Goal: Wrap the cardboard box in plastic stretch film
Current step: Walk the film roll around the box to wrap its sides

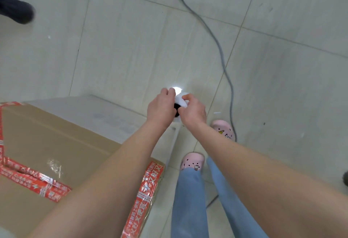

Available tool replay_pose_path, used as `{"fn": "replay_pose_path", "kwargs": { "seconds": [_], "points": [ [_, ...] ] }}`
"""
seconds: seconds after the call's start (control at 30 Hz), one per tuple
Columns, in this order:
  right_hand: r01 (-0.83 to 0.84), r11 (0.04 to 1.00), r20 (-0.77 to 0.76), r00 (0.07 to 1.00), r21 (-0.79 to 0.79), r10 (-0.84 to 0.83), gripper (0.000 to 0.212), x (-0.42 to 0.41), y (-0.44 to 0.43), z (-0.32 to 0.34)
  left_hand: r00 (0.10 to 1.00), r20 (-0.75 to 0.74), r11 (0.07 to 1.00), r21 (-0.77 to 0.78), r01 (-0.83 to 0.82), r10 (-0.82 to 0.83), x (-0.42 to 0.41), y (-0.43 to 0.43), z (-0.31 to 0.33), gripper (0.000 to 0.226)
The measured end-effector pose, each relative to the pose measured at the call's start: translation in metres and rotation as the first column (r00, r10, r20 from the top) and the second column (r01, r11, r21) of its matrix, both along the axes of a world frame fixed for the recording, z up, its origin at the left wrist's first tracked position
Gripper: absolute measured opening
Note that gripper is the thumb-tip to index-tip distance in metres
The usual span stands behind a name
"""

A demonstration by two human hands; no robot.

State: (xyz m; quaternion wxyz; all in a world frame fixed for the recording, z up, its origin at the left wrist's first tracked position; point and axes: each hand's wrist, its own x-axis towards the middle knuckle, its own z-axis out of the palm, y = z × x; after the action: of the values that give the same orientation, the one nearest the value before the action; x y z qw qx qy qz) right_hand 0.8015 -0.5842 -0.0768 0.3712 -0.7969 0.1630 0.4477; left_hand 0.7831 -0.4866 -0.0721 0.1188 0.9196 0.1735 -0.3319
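1. Step: mid-wrap, as I read it. The cardboard box (pixel 56 143) stands on the tiled floor (pixel 131 49), and its top face shows brown with a glossy patch.
2. Both hands are out past the box's far right corner. The left hand (pixel 160 109) and right hand (pixel 194 111) have fingers curled round the stretch-film roll (pixel 181 101), one at each side. The roll is white with a dark core.
3. A pale translucent sheet (pixel 113 117) runs from the roll along the box's far side. It looks like film under tension.
4. Next: carry the roll round that corner, keep the pull steady and overlap the last band. The grey cable (pixel 216 45) runs near the pink clogs (pixel 192 160), a trip risk when walking round.
5. Writing: the red tape (pixel 148 190) on the box edges has white Chinese characters, probably "又好又便宜". The smaller line is too blurred to read.
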Motion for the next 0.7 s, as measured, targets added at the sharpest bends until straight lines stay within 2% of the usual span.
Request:
{"fn": "replay_pose_path", "kwargs": {
  "seconds": [0.07, 0.17, 0.23, 0.3, 0.37, 0.43, 0.47, 0.5, 0.53, 0.57, 0.6, 0.67, 0.7],
  "points": [
    [-0.038, 0.999, -0.004, 0.999, -0.003, 0.038, 0.039, 0.009, -0.002, 0.000, 0.991, 0.026, 0.991, 0.021, 0.130, -0.131, 0.011, 0.000, 0.000, 0.030],
    [-0.105, 0.994, -0.003, 0.994, 0.018, 0.105, 0.039, 0.021, -0.002, -0.002, 0.992, 0.033, 0.993, 0.028, 0.119, -0.120, 0.024, 0.005, 0.000, 0.023],
    [-0.139, 0.990, 0.003, 0.990, 0.022, 0.139, 0.039, 0.028, 0.003, -0.002, 0.999, 0.047, 1.000, 0.015, 0.003, -0.004, 0.024, 0.010, -0.002, 0.017],
    [-0.162, 0.987, 0.025, 0.987, 0.012, 0.161, 0.040, 0.031, 0.013, -0.002, 0.975, 0.053, 0.977, 0.006, -0.215, 0.215, 0.019, 0.018, -0.004, 0.014],
    [-0.180, 0.984, 0.040, 0.983, -0.009, 0.180, 0.042, 0.031, 0.024, -0.001, 0.863, 0.022, 0.864, -0.023, -0.504, 0.504, 0.011, 0.025, -0.004, 0.015],
    [-0.176, 0.984, 0.033, 0.984, -0.004, 0.176, 0.044, 0.030, 0.035, 0.000, 0.621, -0.043, 0.612, -0.130, -0.780, 0.783, 0.004, 0.031, -0.004, 0.018],
    [-0.171, 0.985, 0.025, 0.985, 0.013, 0.170, 0.043, 0.030, 0.039, 0.000, 0.497, -0.084, 0.478, -0.182, -0.860, 0.863, 0.001, 0.035, -0.004, 0.021],
    [-0.168, 0.985, 0.016, 0.986, 0.031, 0.168, 0.042, 0.032, 0.043, 0.000, 0.430, -0.121, 0.401, -0.207, -0.892, 0.894, -0.001, 0.037, -0.005, 0.024],
    [-0.169, 0.985, 0.008, 0.986, 0.040, 0.168, 0.040, 0.033, 0.046, 0.000, 0.432, -0.146, 0.399, -0.210, -0.892, 0.890, -0.003, 0.039, -0.005, 0.026],
    [-0.172, 0.984, 0.000, 0.985, 0.041, 0.172, 0.040, 0.034, 0.048, 0.001, 0.499, -0.137, 0.470, -0.197, -0.861, 0.856, -0.004, 0.041, -0.005, 0.028],
    [-0.178, 0.983, -0.005, 0.984, 0.038, 0.178, 0.040, 0.035, 0.049, 0.002, 0.615, -0.096, 0.596, -0.164, -0.786, 0.783, -0.003, 0.044, -0.004, 0.031],
    [-0.204, 0.978, -0.006, 0.979, 0.031, 0.205, 0.040, 0.036, 0.052, 0.002, 0.857, 0.001, 0.852, -0.111, -0.512, 0.515, 0.002, 0.047, -0.002, 0.042],
    [-0.220, 0.975, -0.006, 0.975, 0.028, 0.220, 0.040, 0.037, 0.053, 0.003, 0.934, 0.036, 0.932, -0.097, -0.350, 0.355, 0.006, 0.047, -0.001, 0.045]
  ]
}}
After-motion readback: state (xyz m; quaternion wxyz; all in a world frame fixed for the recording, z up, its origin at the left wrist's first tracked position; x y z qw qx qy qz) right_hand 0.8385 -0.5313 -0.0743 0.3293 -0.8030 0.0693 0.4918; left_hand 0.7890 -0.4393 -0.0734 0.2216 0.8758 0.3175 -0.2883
